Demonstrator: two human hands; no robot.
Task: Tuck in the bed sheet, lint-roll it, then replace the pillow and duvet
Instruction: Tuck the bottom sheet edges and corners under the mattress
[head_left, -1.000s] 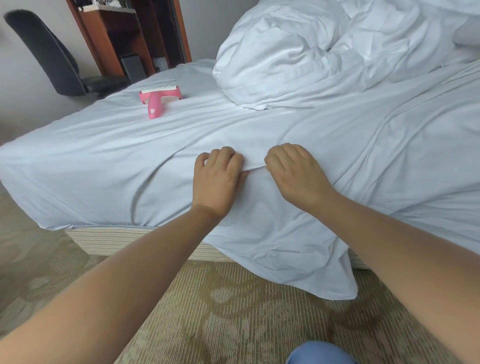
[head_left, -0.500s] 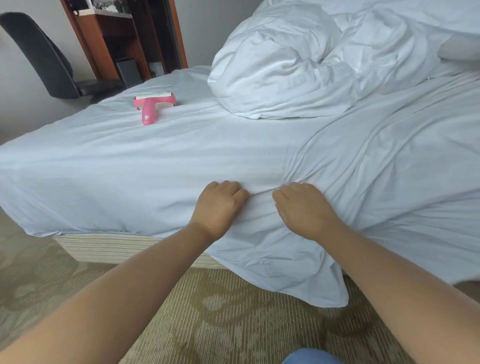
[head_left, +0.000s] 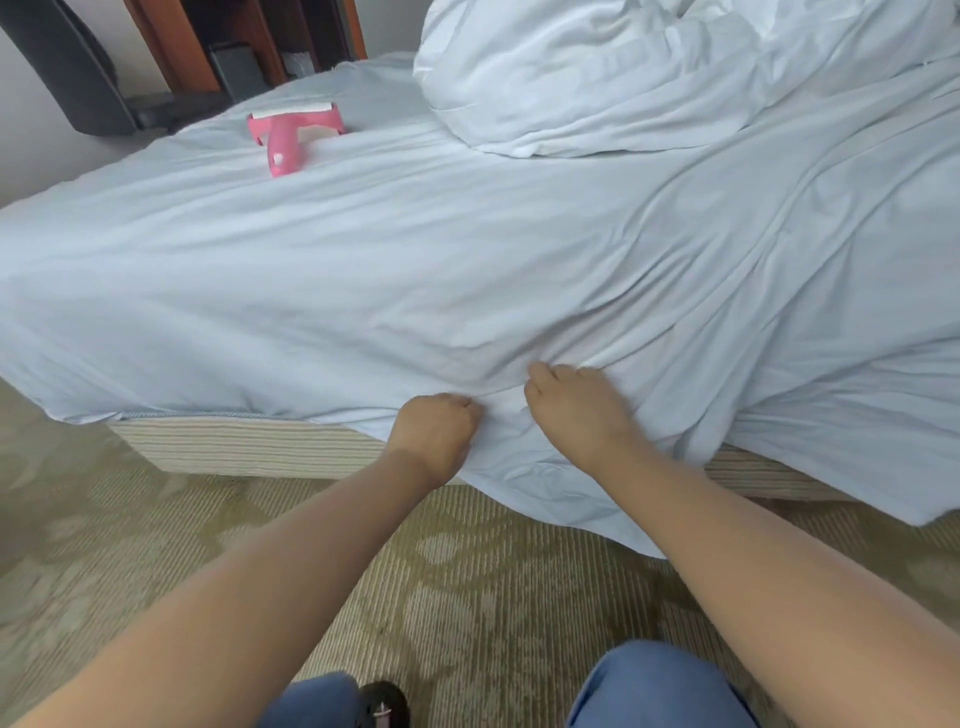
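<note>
The bed sheet (head_left: 467, 270) is a thin, pale, soft cloth that drapes over the near side of the bed, its loose flap hanging below both hands toward the carpet (head_left: 260, 545); it looks light and limp, likely to bunch and slide rather than hold a shape, so it is best taken by a gathered fold close to the mattress edge, where a pull tightens the whole surface. The left hand (head_left: 434, 434) is curled into a fist that grips a bunch of the sheet at the bed's edge, and the right hand (head_left: 576, 408), just beside it, has its fingers bent down into the cloth, pinching the same ridge of folds. Creases fan away from the right hand across the bed. To the left of the left hand the sheet already sits snug against the striped bed base (head_left: 249, 447), so the tucking seems partly done. Well beyond the hands, a pink lint roller (head_left: 291, 137) lies on the sheet, and the rumpled white duvet (head_left: 623, 73) is heaped farther back on the right.
</note>
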